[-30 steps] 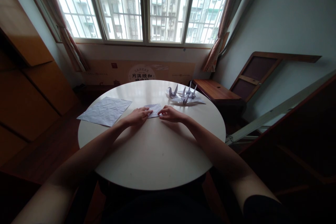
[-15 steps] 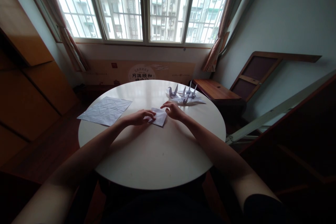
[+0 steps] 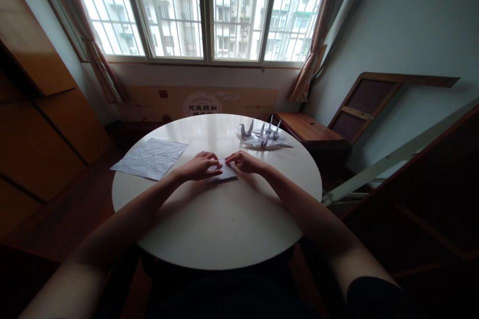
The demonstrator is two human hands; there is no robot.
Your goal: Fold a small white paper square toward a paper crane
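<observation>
A small folded piece of pale paper (image 3: 225, 173) lies on the round white table (image 3: 220, 219), near its middle. My left hand (image 3: 197, 166) rests on the paper's left part, fingers curled and pressing down on it. My right hand (image 3: 245, 161) presses the paper's upper right edge with bent fingertips. Much of the paper is hidden under both hands.
A creased flat sheet of paper (image 3: 150, 157) lies at the table's left. Several folded paper cranes (image 3: 263, 136) stand at the back right. A wooden bench (image 3: 307, 128) and a leaning wooden frame (image 3: 361, 104) are to the right, a big window behind.
The paper was turned and lifted at its right side half a second ago; now it lies flatter, and both hands have come closer together on top of it.
</observation>
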